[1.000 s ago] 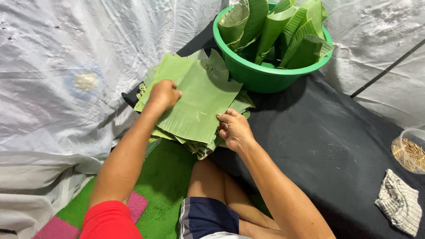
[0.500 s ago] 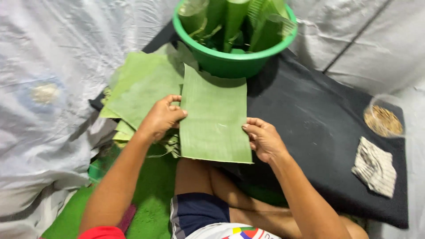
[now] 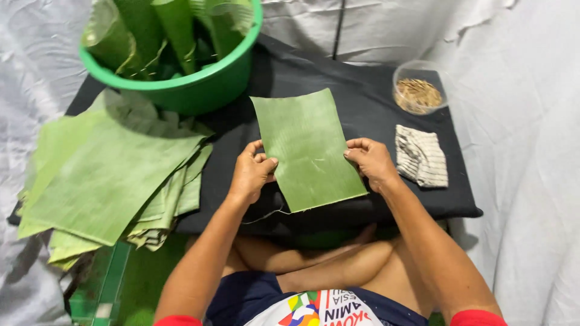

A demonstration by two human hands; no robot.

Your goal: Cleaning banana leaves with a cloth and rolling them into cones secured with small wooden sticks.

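Note:
I hold one rectangular green banana-leaf sheet flat over the black cloth-covered board in front of my crossed legs. My left hand pinches its left edge near the bottom. On the opposite edge my right hand grips it with the fingers curled over the top. To the left lies a thick stack of cut leaf sheets, partly hanging off the board.
A green plastic basin full of rolled leaves stands at the back left. A clear round tub of small brown sticks sits at the back right, with a folded striped cloth just in front of it. White sheeting surrounds the board.
Both hands have lifted one sheet off the stack and carried it right, over the black board. The camera view has shifted so the stack and basin now sit further left.

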